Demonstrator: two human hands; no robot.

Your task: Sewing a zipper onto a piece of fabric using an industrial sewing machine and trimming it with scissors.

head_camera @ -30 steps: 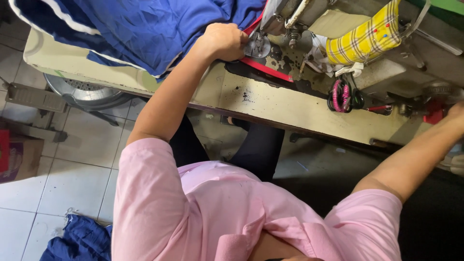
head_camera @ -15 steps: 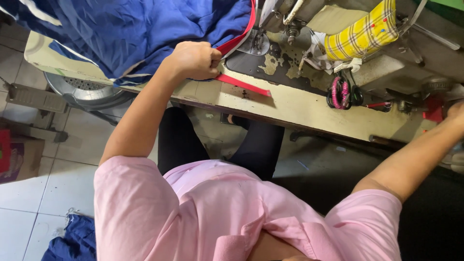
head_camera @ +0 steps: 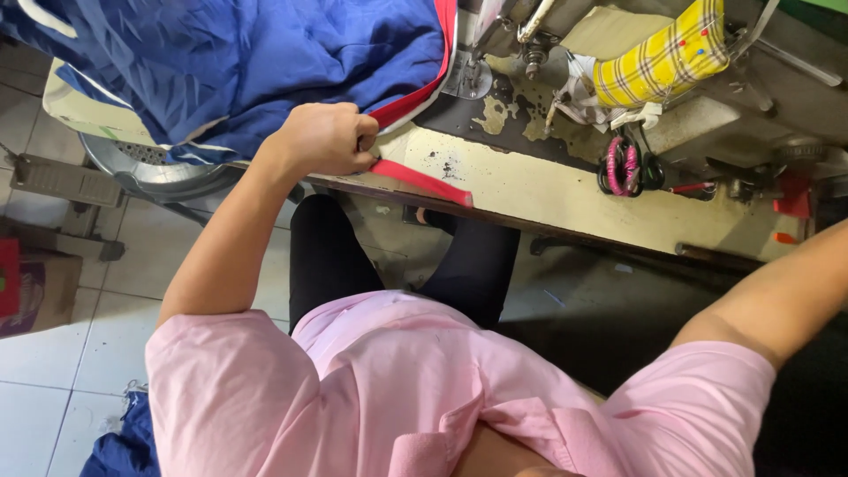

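Note:
My left hand (head_camera: 322,137) is shut on a red trim strip (head_camera: 415,181) at the edge of a large blue garment (head_camera: 265,62) with white stripes. It rests at the near edge of the cream sewing table (head_camera: 530,190). The red trim runs from my fingers up to the presser foot of the sewing machine (head_camera: 495,53). A loose end of it lies flat on the table to the right of my hand. My right forearm (head_camera: 777,296) reaches off the right edge, and that hand is out of frame.
A yellow plaid pincushion (head_camera: 662,57) wraps the machine arm. Pink-handled scissors (head_camera: 623,168) lie on the table by it. A metal wheel (head_camera: 150,172) sits under the table at left. On the tiled floor are a cardboard box (head_camera: 35,291) and blue cloth (head_camera: 124,442).
My left hand has slid left and toward me along the table edge, drawing the red trim and blue fabric away from the needle. My right hand has left the frame.

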